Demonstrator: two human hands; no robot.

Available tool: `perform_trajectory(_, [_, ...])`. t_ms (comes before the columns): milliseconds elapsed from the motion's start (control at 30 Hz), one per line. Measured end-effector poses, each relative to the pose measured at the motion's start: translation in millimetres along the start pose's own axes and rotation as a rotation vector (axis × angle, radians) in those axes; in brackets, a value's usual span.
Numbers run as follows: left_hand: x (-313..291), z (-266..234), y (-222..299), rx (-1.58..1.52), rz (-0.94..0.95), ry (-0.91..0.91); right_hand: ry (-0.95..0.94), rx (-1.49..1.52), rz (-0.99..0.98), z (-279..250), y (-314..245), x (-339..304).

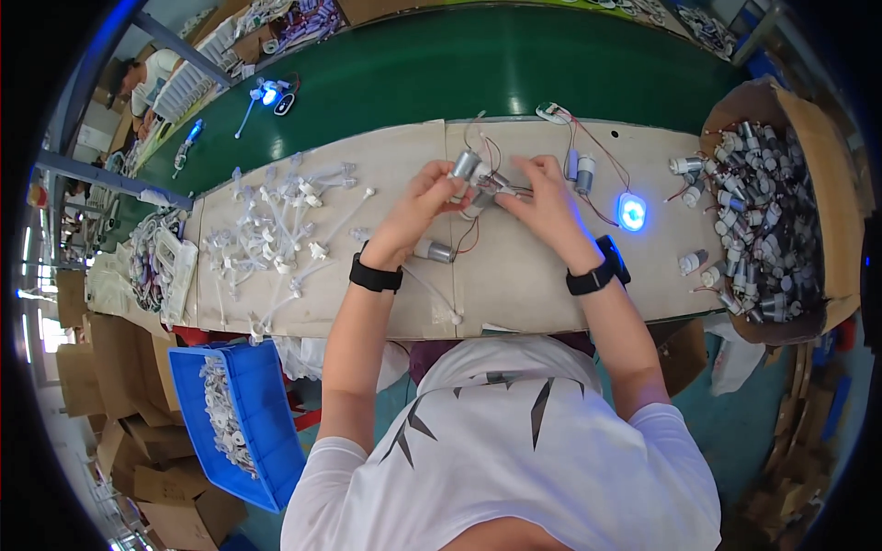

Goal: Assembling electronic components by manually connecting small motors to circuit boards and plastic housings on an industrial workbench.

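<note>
My left hand (pixel 430 195) is closed round a small silver motor (pixel 466 165) with thin wires. Facing it, my right hand (pixel 544 200) has its thumb and fingertips bent together by the wires and motor parts (pixel 493 181); what they pinch is too small to make out. Just under my hands lies another motor, partly hidden, and a silver motor with a white end (pixel 434 250) rests near my left wrist. Right of my right hand, a round lamp board (pixel 632 211) glows blue-white, its red wires running toward a purple battery cell (pixel 571 165) and a motor (pixel 585 174).
White plastic parts with clear tubes (pixel 276 216) cover the left of the cardboard-topped bench (pixel 542 275). A carton (pixel 841 220) full of motors stands at right, a blue bin (pixel 266 413) at lower left. Beyond runs a green belt (pixel 386 78); a person (pixel 156 78) sits far left.
</note>
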State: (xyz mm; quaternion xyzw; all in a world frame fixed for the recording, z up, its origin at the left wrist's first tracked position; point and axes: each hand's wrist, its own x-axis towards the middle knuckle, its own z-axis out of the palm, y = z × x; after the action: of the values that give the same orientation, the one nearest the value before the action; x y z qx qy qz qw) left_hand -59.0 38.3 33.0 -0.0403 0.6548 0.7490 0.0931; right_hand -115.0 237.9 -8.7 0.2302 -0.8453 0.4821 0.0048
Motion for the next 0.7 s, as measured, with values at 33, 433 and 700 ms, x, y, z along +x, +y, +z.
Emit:
perform_trajectory(33, [3.0, -2.9, 4.2, -0.061, 0.045, 0.008, -0.042, -0.163, -0.029, 1.6, 1.1, 6.8])
perform_trajectory(433, [29.9, -55.2, -30.6, 0.537, 0.286, 0.335, -0.138, -0.432, 0.106, -7.9, -0.9, 7.3])
perform_trajectory(700, [-20.0, -11.2, 5.7, 0.028, 0.240, 0.145, 0.262, -0.217, -0.301, -11.3, -38.7, 11.4])
